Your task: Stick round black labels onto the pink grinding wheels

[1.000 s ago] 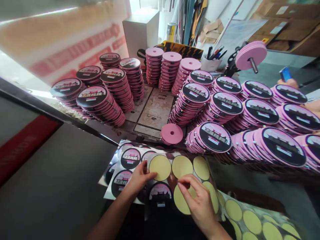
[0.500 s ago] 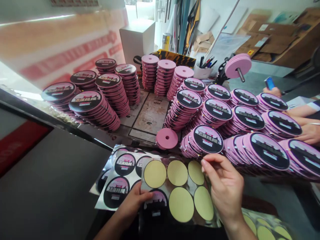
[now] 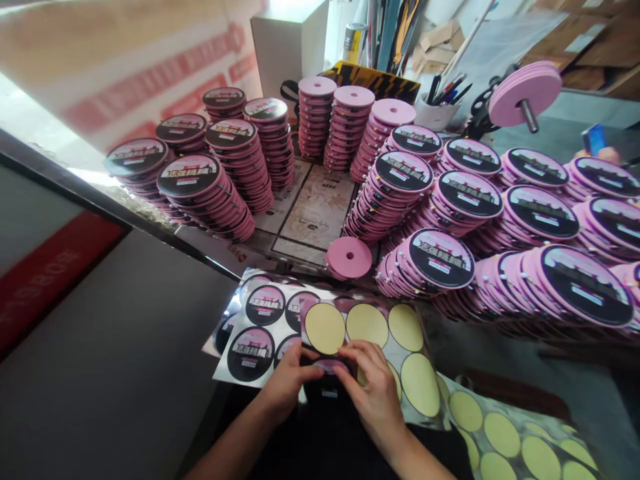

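Both my hands meet at the one printed round sticker (image 3: 327, 395) left on a silver backing sheet (image 3: 393, 353), whose other spots show bare pale-yellow circles. My left hand (image 3: 287, 380) grips the sheet at the sticker's upper left, its thumb on the sticker's top edge. From the right, my right hand (image 3: 377, 387) is closed with its thumb and fingers at the sticker's upper right edge. Under the sheet's left side lie more sheets (image 3: 273, 277) with black-and-pink round stickers. A single unlabelled pink spool (image 3: 349, 257) lies just beyond.
Stacks of labelled pink spools (image 3: 443, 259) crowd the right, with more stacks (image 3: 190, 177) at the left. Unlabelled stacks (image 3: 354, 97) stand behind. A pen cup (image 3: 434, 115) and a winder holding pink spools (image 3: 525, 93) are further back. Used backing sheets (image 3: 493, 400) lie lower right.
My right hand has moved left and down from the sheet's upper right corner to the printed sticker, beside my left hand. The view has shifted slightly.
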A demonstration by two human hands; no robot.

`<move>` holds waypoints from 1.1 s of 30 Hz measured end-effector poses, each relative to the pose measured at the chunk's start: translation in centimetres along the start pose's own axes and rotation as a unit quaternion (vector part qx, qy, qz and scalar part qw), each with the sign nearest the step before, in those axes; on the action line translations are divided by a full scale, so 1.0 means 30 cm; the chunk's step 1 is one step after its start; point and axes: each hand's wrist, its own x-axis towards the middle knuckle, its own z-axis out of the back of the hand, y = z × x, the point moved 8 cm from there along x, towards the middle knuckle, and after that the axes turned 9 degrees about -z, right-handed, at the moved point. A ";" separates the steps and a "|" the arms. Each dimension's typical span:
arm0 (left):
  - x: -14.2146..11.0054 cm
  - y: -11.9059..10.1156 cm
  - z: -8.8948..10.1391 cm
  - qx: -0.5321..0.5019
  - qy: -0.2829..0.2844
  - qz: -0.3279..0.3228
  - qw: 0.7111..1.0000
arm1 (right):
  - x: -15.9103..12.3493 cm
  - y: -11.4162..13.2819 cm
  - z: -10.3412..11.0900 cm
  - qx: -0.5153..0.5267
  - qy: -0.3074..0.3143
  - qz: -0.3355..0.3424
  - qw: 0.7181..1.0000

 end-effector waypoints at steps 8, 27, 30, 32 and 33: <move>0.003 -0.036 -0.056 0.021 0.022 -0.005 1.000 | -0.016 -0.031 0.002 0.095 0.012 -0.070 0.993; -0.003 -0.053 -0.007 0.047 -0.021 -0.008 0.999 | -0.007 -0.017 -0.021 0.097 0.058 -0.058 0.992; -0.002 -0.055 -0.019 0.051 0.013 -0.021 0.998 | 0.005 -0.051 -0.039 0.144 0.074 -0.116 0.980; 0.001 -0.051 -0.022 0.058 0.028 -0.026 0.998 | 0.011 -0.056 -0.041 0.173 0.072 -0.127 0.974; 0.002 -0.049 -0.020 0.064 0.027 -0.027 0.997 | 0.013 -0.055 -0.040 0.178 0.069 -0.126 0.973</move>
